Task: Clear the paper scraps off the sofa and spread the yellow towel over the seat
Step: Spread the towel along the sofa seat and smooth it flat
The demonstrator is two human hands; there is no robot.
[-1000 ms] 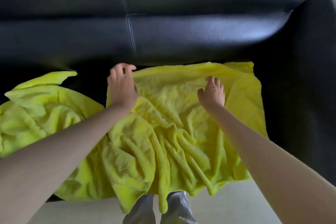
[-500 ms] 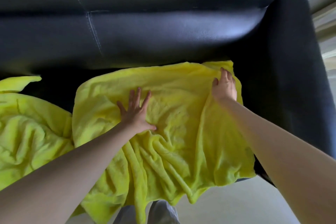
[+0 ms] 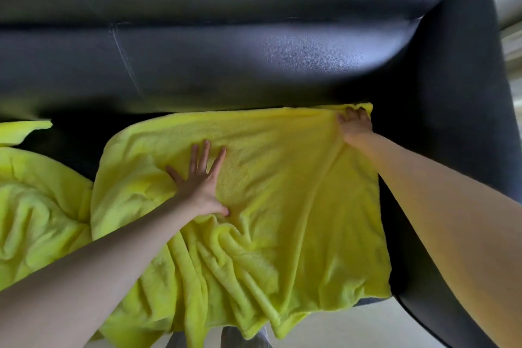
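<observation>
A home living room, judging by the dark leather sofa (image 3: 254, 59) and pale floor (image 3: 353, 328).

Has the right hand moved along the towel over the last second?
Yes. The right hand has gone outward to the yellow towel's far right corner, close to the sofa armrest, and grips it there.

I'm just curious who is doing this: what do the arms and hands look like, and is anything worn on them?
Two bare human arms reach in from the bottom corners. No sleeves show on either forearm, and no gloves, watch, rings or bracelets can be seen on the left hand or the right hand. Both forearms look slender and smooth.
</observation>
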